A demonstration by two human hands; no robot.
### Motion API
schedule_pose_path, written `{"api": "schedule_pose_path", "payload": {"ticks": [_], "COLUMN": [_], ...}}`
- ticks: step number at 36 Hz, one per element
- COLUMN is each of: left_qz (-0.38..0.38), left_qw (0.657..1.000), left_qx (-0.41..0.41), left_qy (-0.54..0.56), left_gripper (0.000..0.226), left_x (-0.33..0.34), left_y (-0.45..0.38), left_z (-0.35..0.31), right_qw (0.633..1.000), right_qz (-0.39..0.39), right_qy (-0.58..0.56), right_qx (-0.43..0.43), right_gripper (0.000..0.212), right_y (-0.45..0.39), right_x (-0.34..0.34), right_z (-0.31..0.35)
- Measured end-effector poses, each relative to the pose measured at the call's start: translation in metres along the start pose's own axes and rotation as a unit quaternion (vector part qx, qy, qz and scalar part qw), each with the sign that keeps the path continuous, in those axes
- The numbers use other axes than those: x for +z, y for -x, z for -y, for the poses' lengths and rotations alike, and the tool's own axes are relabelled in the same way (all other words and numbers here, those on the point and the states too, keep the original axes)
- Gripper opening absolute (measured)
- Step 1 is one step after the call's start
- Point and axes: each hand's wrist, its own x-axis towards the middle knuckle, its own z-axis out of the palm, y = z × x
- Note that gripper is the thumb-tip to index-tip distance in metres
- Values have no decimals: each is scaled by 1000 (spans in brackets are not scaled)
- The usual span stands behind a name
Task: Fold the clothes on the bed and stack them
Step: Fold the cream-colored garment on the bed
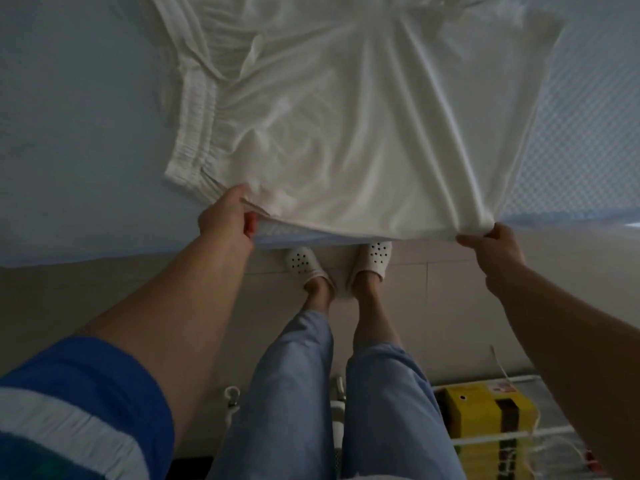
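— Bed (pixel 79 133) first: pale blue sheet filling the upper half of the view, cut off at the top and both sides, with a quilted diamond pattern showing on the right part.

— And on it?

— White garment (pixel 346 116), spread over the middle of the bed, its near edge hanging past the mattress edge. An elastic gathered waistband runs along its left side. Its far end is cut off by the top of the frame, so I cannot tell its full shape.

— Who holds it?

— Left hand (pixel 227 216) pinches the near left corner by the waistband; the fingers curl under the cloth and are partly hidden. Right hand (pixel 491 247) grips the near right corner, fingers closed over a bunched bit of fabric. The cloth is stretched between them.

— Below that?

— Tiled floor (pixel 104 289), then legs in light blue trousers (pixel 294 393), and white perforated clogs (pixel 304 263), the toe of the right one tucked under the hanging hem. A blue sleeve (pixel 69 410) with a white band sits at lower left, cut off by the frame.

— Anything readable?

— A yellow box (pixel 485 420) with dark bands lies in a white wire rack (pixel 519 436) at lower right. It has a small label, but the print is too blurred to read.
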Motion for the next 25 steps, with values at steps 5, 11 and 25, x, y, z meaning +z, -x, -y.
{"api": "schedule_pose_path", "payload": {"ticks": [5,11,25], "left_qz": [12,1,81], "left_qw": [998,989,975], "left_qx": [29,97,197], "left_qy": [-46,-112,-58], "left_gripper": [13,14,14], "left_x": [-3,-19,-2], "left_y": [3,20,83], "left_z": [-6,-18,-110], "right_qw": [998,983,972], "right_qz": [13,70,62], "right_qy": [-54,-169,-181], "right_qx": [-4,29,-134], "right_gripper": [25,14,11], "right_y": [7,31,83], "right_x": [-5,-35,-111], "right_z": [-1,10,156]}}
